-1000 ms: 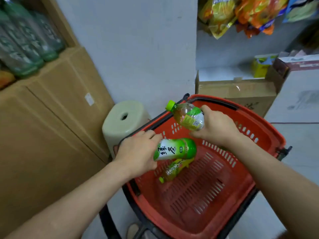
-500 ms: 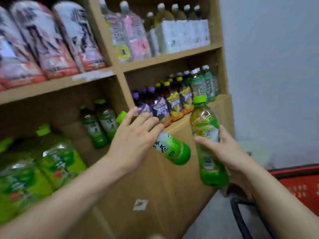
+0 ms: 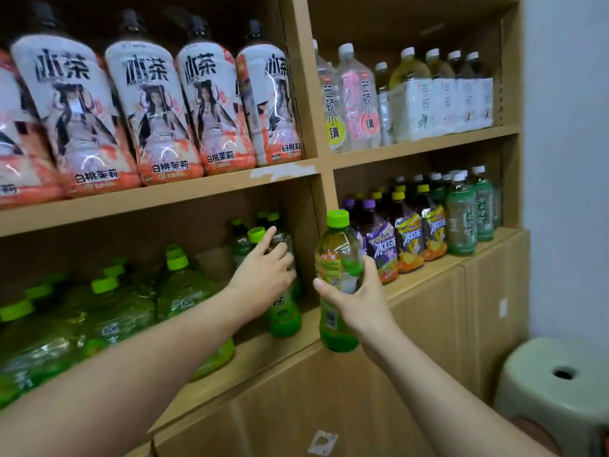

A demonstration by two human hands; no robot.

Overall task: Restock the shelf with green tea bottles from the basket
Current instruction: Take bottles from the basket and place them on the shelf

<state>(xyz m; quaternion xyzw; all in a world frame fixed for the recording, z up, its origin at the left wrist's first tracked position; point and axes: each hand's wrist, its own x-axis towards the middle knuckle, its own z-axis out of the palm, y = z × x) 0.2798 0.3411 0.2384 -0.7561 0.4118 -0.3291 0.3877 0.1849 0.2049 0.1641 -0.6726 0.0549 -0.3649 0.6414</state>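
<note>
The left hand (image 3: 263, 275) grips a green tea bottle (image 3: 283, 311), which half a second ago hung tilted in the air and now stands upright on the lower shelf (image 3: 286, 338), just left of the wooden divider (image 3: 316, 232). So one bottle looks placed, pending release. The right hand (image 3: 354, 291) is closed around a second bottle (image 3: 337, 282), held upright in front of the divider and off the shelf, probably next in. The basket has gone out of view. Both bottles are clear, glossy plastic, waisted, with ribbed lime caps and green bases. Left of the divider, bigger green bottles (image 3: 184, 291) crowd the matte tan board shelf.
</note>
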